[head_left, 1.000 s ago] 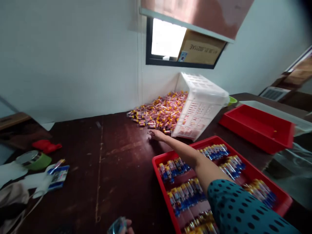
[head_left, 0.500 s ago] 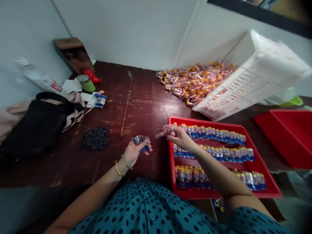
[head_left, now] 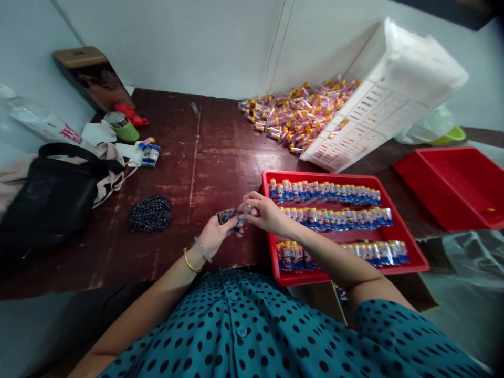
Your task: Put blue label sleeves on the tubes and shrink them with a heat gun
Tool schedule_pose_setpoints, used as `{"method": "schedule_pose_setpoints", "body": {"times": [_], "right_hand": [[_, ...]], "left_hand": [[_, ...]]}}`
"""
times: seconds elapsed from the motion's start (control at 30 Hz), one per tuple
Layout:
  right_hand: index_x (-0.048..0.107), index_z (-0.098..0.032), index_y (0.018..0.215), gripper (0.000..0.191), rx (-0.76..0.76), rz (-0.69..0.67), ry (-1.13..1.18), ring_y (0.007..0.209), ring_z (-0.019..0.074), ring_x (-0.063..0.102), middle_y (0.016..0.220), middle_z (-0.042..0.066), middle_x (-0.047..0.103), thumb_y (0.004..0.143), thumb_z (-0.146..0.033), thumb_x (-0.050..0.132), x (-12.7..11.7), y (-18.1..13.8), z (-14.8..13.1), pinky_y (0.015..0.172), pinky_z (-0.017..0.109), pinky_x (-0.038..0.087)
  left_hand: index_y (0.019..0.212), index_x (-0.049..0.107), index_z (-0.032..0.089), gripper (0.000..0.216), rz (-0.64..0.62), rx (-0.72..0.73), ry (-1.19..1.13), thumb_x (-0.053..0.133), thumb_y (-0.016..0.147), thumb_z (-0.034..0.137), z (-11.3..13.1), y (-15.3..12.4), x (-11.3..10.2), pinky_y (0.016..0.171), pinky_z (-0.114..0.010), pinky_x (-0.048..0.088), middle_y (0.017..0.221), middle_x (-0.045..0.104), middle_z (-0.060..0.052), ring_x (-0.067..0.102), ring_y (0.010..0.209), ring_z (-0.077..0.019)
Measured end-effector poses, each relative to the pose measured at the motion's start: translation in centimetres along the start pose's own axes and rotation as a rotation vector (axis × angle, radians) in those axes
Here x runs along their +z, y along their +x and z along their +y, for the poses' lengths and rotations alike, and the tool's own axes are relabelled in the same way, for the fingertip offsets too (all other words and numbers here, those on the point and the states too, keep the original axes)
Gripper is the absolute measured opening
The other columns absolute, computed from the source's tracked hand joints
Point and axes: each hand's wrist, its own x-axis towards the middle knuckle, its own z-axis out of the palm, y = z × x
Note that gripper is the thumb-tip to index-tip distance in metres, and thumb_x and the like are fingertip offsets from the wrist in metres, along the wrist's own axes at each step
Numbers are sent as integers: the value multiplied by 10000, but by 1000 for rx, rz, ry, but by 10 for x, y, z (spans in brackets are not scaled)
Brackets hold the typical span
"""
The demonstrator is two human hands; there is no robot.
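Left hand: your left hand is curled, its thumb and fingers pinching a dark, glossy plastic wrapper with blue parts.
Right hand: your right hand has thumb and fingertips pressed together on a small, clear plastic tube, partly hidden by the fingers.
Wrapper and tube: between your two hands, the tube just beside the wrapper; contact between them cannot be told.
Table: dark reddish-brown, scuffed tabletop, below and beyond your fingers.
Filled tray: shallow, red plastic tray, to the right of your right fingers and under your right forearm; it carries three rows of yellow-topped, blue-bottomed packets.
Loose stock: heap of clear tubes with yellow caps and pink contents, beyond your right fingertips, against the wall.
Basket: white, slotted plastic basket, tipped on its side, right of the heap.
Second tray: deep, red plastic tray, well to the right of your fingers.
Cloth: dark, speckled, crumpled cloth, to the left of your left fingers.
Bag: black, smooth handbag, farther left.
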Motion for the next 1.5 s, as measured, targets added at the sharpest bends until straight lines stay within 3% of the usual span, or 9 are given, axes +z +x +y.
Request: {"method": "schedule_pose_setpoints", "body": {"times": [0.2, 0.4, 0.57, 0.63, 0.73, 0.87, 0.97, 1.33, 1.5], "right_hand": [[594, -176, 729, 202, 25, 45, 29, 856, 157, 559, 929, 39, 544, 863, -312, 662, 1, -2, 3, 785, 266, 447], [583, -172, 735, 204, 42, -22, 12, 833, 149, 557, 918, 38, 531, 875, -311, 634, -7, -4, 2, 784, 266, 453], [620, -164, 757, 194, 67, 0, 35, 835, 152, 563, 930, 50, 564, 865, -324, 646, -13, -7, -2, 804, 291, 463], [655, -169, 892, 161, 126, 20, 146, 836, 153, 581, 951, 56, 604, 872, -327, 635, -16, -9, -2, 797, 302, 485], [604, -189, 1111, 326, 269, 141, 395, 752, 134, 607, 994, 58, 652, 856, -384, 659, -26, -13, 0, 678, 276, 518], [574, -205, 1051, 374, 316, 306, 582, 684, 117, 616, 965, 41, 672, 797, -432, 730, -44, -20, 0, 566, 236, 503], [585, -206, 1009, 362, 304, 269, 622, 689, 116, 610, 939, 33, 670, 797, -462, 727, -48, -24, -8, 571, 237, 508], [627, -194, 936, 267, 207, 239, 358, 693, 121, 578, 884, 40, 637, 878, -454, 624, -45, -27, -16, 622, 265, 484], [656, -177, 829, 270, 220, 82, 87, 721, 154, 578, 774, 27, 622, 839, -446, 676, -18, -29, -11, 692, 291, 473]], "left_hand": [[775, 607, 150, 416, 210, 152, -112, 906, 503, 251, -5, 1, 8, 554, -265, 561, 727, 680, 25, 663, 661, -154], [884, 668, 130, 425, 34, -18, -8, 882, 560, 303, -3, -2, 1, 558, -281, 568, 822, 705, -28, 650, 686, -153], [711, 639, 128, 286, -43, 29, 149, 807, 688, 358, -9, -1, -12, 480, -234, 479, 602, 629, -6, 579, 551, -122], [669, 622, 131, 300, -47, 32, 160, 814, 677, 361, -9, -1, -16, 454, -216, 431, 558, 607, -2, 556, 530, -112], [659, 599, 142, 330, -14, -8, 140, 863, 597, 331, -7, -1, -19, 427, -198, 360, 541, 602, 13, 525, 488, -92], [673, 561, 162, 376, -23, -87, 124, 890, 531, 275, -4, -3, -20, 431, -192, 335, 544, 604, 30, 514, 469, -83], [677, 552, 164, 376, -61, -129, 118, 884, 539, 277, -4, -4, -19, 427, -189, 322, 544, 596, 31, 512, 467, -82], [706, 488, 181, 412, -104, -238, 23, 870, 579, 265, 4, -9, -13, 391, -169, 306, 572, 578, 43, 547, 478, -88], [717, 529, 173, 341, -93, -192, 112, 833, 642, 310, 2, -9, -7, 389, -186, 327, 550, 591, 27, 543, 467, -98]]}}
